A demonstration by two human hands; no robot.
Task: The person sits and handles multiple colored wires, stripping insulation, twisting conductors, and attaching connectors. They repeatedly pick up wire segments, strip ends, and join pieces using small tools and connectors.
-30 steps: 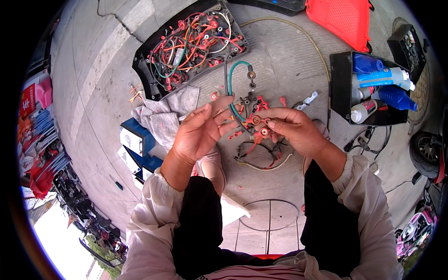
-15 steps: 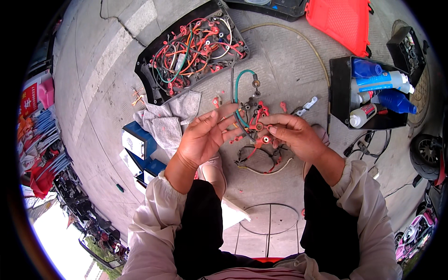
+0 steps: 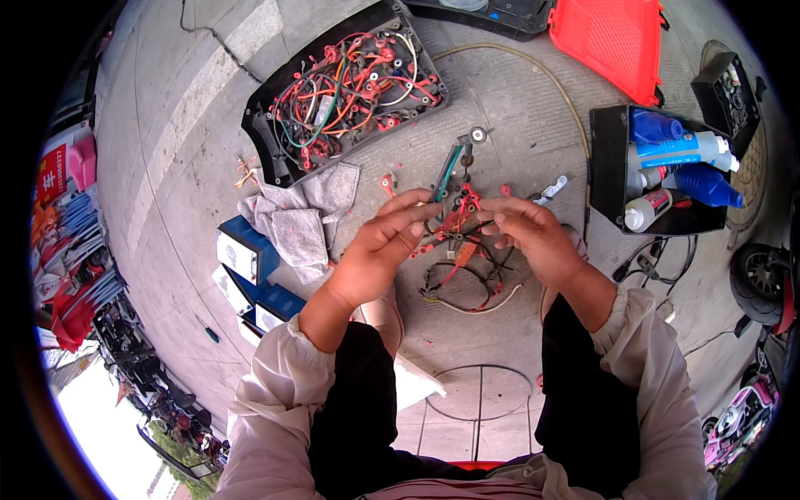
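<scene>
My left hand is closed, its fingertips on a short bundle of green and black cable. The bundle stands up from the fingers, with a round ring terminal at its upper end. To the right, my right hand has its fingers curled together beside a cluster of red-capped terminals; what they pinch, if anything, is too small to make out. Below the hands a loop of black and white wire with an orange connector lies on the concrete.
A black tray full of tangled cables stands at the far left, beside a grey cloth and blue boxes. On the right are a black bin of bottles, an open red case and a loose black cord.
The cable bundle has swung over, its ring terminal now higher and facing up. My left hand has turned from an open palm to curled fingers. My right hand has drawn slightly to the right.
</scene>
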